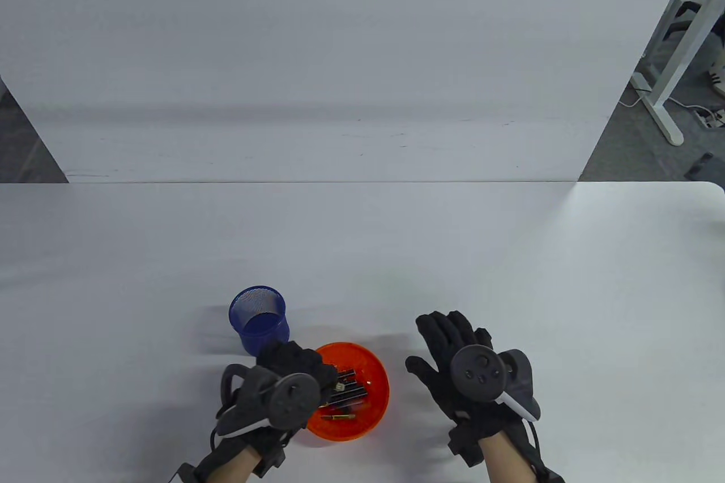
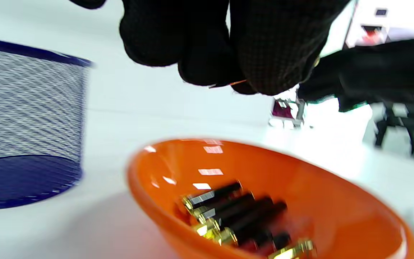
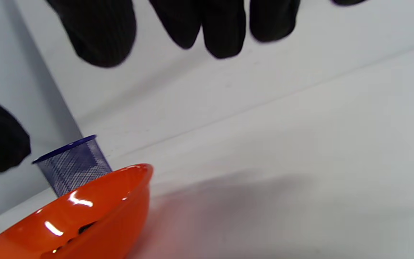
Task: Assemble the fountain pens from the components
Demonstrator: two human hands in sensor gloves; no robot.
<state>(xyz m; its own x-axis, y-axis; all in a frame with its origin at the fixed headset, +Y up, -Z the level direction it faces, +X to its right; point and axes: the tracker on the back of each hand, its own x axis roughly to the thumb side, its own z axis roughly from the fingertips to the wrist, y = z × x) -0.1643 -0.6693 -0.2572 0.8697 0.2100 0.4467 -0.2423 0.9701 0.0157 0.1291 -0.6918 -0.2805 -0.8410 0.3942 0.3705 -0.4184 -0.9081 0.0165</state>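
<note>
An orange bowl (image 1: 378,392) near the table's front edge holds several black and gold pen parts (image 1: 346,392). In the left wrist view the parts (image 2: 235,216) lie in a heap at the bottom of the bowl (image 2: 336,201). My left hand (image 1: 317,372) hovers over the bowl's left rim with its fingertips (image 2: 275,54) bunched together above the parts. I cannot tell whether they hold anything. My right hand (image 1: 447,336) lies open and empty on the table just right of the bowl, fingers (image 3: 225,32) spread.
A blue mesh cup (image 1: 259,317) stands upright just behind and left of the bowl, and looks empty. It also shows in the left wrist view (image 2: 27,126). A white panel (image 1: 340,52) stands along the table's back edge.
</note>
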